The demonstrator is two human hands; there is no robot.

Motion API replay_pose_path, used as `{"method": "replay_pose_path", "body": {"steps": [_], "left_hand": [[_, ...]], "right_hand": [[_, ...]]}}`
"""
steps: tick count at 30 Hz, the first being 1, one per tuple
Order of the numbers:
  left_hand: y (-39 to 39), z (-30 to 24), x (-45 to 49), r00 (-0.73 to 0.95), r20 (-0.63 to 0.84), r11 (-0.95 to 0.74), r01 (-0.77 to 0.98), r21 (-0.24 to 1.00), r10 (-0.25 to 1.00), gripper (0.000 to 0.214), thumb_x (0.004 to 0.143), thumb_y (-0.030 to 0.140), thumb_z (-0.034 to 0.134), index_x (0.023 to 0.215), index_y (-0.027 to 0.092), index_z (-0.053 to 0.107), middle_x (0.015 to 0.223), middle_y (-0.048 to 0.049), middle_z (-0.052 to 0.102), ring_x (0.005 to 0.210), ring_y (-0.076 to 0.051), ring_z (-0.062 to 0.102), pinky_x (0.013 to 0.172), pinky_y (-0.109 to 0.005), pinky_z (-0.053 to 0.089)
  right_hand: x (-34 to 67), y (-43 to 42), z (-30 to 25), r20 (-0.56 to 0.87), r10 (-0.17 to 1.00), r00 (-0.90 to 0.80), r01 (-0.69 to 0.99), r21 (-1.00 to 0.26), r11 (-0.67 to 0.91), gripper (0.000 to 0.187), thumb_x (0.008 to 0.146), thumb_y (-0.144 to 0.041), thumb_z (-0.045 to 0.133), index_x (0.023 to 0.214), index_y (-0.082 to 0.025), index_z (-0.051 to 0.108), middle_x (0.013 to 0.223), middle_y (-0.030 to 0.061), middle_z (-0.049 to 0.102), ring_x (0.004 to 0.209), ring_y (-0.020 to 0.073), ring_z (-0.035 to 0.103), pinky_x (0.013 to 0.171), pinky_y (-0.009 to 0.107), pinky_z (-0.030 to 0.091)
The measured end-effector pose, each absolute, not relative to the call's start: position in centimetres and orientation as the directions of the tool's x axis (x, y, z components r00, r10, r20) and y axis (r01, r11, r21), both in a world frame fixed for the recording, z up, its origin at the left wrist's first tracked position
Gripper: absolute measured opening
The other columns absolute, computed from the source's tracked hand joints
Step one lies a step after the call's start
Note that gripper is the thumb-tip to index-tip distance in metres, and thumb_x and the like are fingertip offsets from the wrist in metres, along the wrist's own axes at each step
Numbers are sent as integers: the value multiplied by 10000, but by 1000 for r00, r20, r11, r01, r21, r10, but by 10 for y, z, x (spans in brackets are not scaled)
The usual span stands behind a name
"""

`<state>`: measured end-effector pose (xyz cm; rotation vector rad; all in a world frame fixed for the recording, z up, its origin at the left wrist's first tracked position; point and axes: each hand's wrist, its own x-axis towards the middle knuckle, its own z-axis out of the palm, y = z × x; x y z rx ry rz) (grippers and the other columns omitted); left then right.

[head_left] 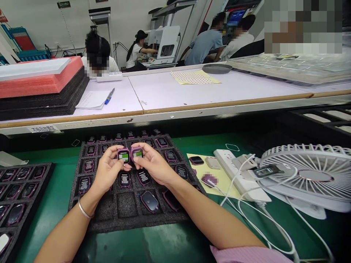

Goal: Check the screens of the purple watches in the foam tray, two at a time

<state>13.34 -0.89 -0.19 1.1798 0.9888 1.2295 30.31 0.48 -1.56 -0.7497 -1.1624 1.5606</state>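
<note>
My left hand [109, 166] is closed on a purple smartwatch case [124, 156] whose screen is lit with green and white. Beside it, a second purple watch [136, 153] with a similar lit screen is pinched in my right hand [152, 160]. The two watches are held side by side, edges close together, above a black foam tray [127, 206]. Many of its pockets hold purple watches, most showing white text on dark screens, such as one watch [125, 179] just below my hands. A dark-screened watch [149, 201] sits at an angle in the near row.
Another foam tray of watches [30, 204] lies at left. On the right are a yellow sheet [233, 191], a white power strip [238, 175], cables and a white fan [309, 175]. A raised shelf [161, 96] crosses behind, bearing stacked foam [41, 82]. Several people work beyond.
</note>
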Motion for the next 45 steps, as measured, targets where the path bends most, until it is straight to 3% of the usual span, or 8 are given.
{"method": "replay_pose_path", "body": {"steps": [3, 6, 11, 25, 38, 45], "left_hand": [[-9, -2, 133, 112, 30, -9, -181, 983, 993, 338, 817, 357, 667, 1092, 180, 581, 958, -26, 676, 582, -147, 720, 589, -306, 631], [-9, -2, 132, 111, 24, -1, -203, 979, 994, 337, 823, 388, 664, 1082, 183, 596, 955, -26, 682, 581, -161, 725, 581, -322, 634], [-10, -3, 131, 120, 18, 8, -211, 977, 993, 329, 794, 325, 671, 1085, 190, 600, 930, -19, 691, 579, -162, 723, 582, -325, 635], [-10, 0, 132, 102, 11, 9, -189, 982, 995, 315, 775, 291, 672, 1062, 187, 593, 932, -12, 680, 550, -151, 718, 552, -307, 636], [-9, -1, 132, 76, 28, -17, -143, 990, 997, 349, 756, 304, 701, 1061, 181, 582, 962, -23, 674, 539, -134, 705, 545, -292, 626], [-9, -1, 132, 92, 38, -23, -153, 988, 995, 380, 750, 300, 701, 1093, 185, 583, 990, -34, 673, 589, -134, 709, 598, -298, 625]], "right_hand": [[303, 5, -15, 38, 955, -294, -378, -922, -80, 256, 837, -342, 704, 1047, -221, 622, 824, -26, 590, 567, 84, 515, 562, 264, 426], [303, 4, -14, 10, 954, -300, -400, -909, -117, 290, 826, -399, 716, 1036, -217, 633, 801, -28, 594, 563, 91, 522, 554, 268, 423], [303, 4, -13, 44, 952, -303, -373, -925, -76, 332, 756, -312, 782, 1039, -226, 631, 812, -36, 602, 559, 86, 527, 568, 268, 430], [304, 2, -12, 75, 944, -322, -352, -935, -46, 322, 747, -175, 701, 1053, -230, 616, 878, -23, 601, 573, 84, 523, 582, 274, 451], [304, 3, -15, 60, 938, -341, -382, -921, -80, 308, 806, -287, 727, 1092, -231, 628, 803, -23, 632, 590, 112, 588, 595, 292, 471], [304, 6, -18, 80, 936, -343, -376, -925, -59, 369, 758, -137, 668, 1111, -235, 618, 839, -19, 644, 610, 110, 596, 605, 282, 456]]}}
